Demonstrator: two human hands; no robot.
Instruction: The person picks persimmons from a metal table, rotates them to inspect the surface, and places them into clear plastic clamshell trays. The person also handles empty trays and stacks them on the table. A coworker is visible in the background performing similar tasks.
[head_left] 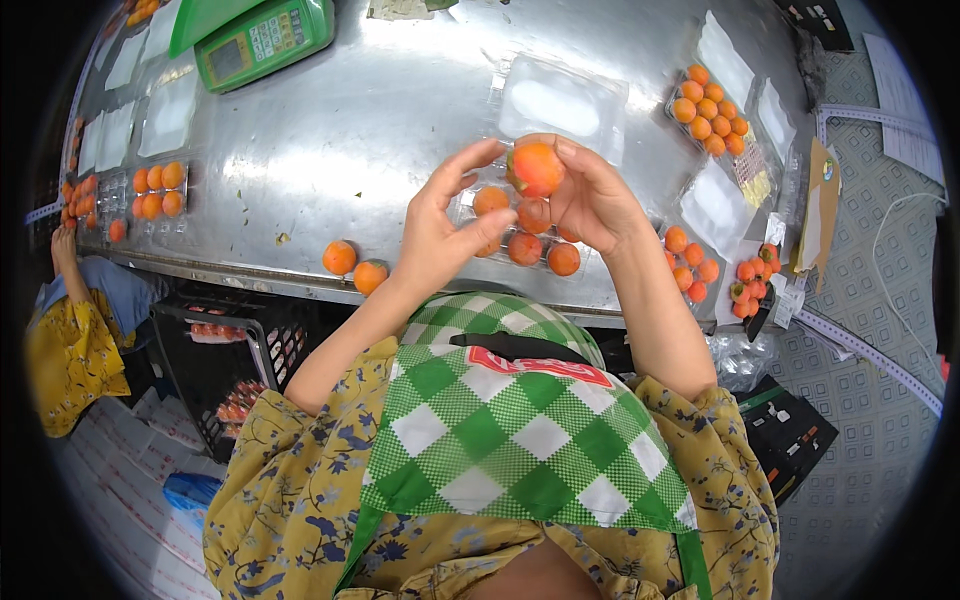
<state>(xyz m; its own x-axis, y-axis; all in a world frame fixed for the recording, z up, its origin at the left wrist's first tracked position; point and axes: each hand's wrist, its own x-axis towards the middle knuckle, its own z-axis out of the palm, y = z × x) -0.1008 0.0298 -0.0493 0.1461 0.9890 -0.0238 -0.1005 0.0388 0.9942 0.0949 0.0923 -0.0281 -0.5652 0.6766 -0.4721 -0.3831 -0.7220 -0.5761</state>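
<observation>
one round orange fruit (pixel 537 170) in the curled right hand (pixel 598 205), half-open left hand (pixel 445 212) maybe touching; i'd judge packing, lowering next.

At the centre, the left hand (pixel 440 215), the right hand (pixel 600 205) and the raised orange fruit (pixel 538 170) partly cover the clear tray (pixel 464 205) beneath. At upper left, the top edge cuts off the green scale (pixel 262 45). At far left, a co-worker (pixel 80 340) shows only partly. At lower left, the red contents (pixel 240 400) of the black crate (pixel 180 365) are too small to identify.
</observation>
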